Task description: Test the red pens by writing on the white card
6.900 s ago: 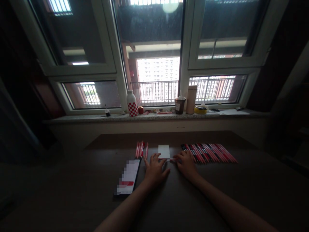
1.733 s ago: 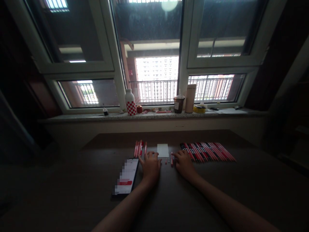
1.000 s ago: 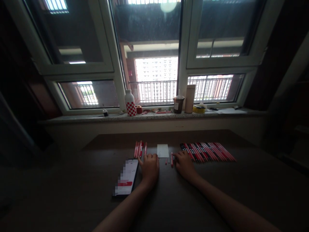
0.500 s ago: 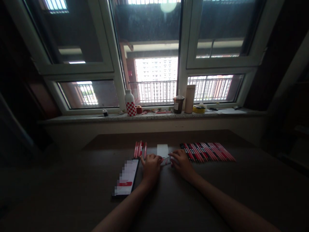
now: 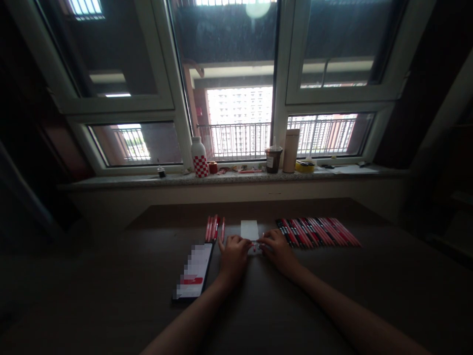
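Left hand [image 5: 232, 254] and right hand [image 5: 280, 250] meet at their fingertips over the dark brown wooden table [image 5: 332, 296]. Between them they pinch a thin red and pale plastic pen [image 5: 254, 246], low above the table surface and just in front of the small white paper card [image 5: 250, 229]. The piece is very small in my view, so I cannot tell if it is one part or two. From my remote seat I judge that this grip is best done with the fingertips only, both wrists resting on the table and the pen held straight along its axis, so that nothing bends or jumps away. On the left of the card lies a small bunch of red pens [image 5: 213, 228], on the right a long row of red and black pens [image 5: 318, 231] (they lie side by side, touching), and a black smartphone [image 5: 194, 270] is just beside the left wrist. About the containers on the grey stone window sill [image 5: 111, 183]: the clear plastic cup with lid [image 5: 274, 160] holds a dark drink, while the white bottle with red checked base [image 5: 200, 158] and the tall beige tumbler [image 5: 291, 151] are opaque, so their content is hidden from me.
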### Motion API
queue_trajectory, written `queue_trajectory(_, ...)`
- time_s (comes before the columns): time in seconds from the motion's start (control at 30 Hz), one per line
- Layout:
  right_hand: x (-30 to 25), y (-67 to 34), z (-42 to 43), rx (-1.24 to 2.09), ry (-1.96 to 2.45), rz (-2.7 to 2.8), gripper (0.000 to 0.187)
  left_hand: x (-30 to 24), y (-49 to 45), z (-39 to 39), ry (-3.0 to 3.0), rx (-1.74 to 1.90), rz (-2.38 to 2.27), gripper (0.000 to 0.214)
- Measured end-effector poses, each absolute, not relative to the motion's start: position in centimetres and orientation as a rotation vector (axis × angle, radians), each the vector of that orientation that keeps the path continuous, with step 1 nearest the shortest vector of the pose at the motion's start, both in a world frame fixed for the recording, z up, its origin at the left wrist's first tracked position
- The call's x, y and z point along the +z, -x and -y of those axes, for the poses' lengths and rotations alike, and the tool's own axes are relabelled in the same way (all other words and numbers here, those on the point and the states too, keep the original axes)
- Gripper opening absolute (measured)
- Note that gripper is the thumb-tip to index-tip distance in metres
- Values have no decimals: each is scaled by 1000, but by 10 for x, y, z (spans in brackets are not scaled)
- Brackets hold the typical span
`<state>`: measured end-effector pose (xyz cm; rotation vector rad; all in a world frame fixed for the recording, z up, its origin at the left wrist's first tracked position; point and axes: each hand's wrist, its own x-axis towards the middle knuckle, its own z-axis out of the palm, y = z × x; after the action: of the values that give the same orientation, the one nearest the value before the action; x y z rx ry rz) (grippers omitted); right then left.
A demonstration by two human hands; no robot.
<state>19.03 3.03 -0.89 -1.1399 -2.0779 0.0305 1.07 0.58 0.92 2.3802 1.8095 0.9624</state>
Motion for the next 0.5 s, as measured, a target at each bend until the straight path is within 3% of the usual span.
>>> queue_trajectory(0.5,-8,-191,-30,-4,1191,2089,15,11,-11,-6,-2341,948,-1799,25)
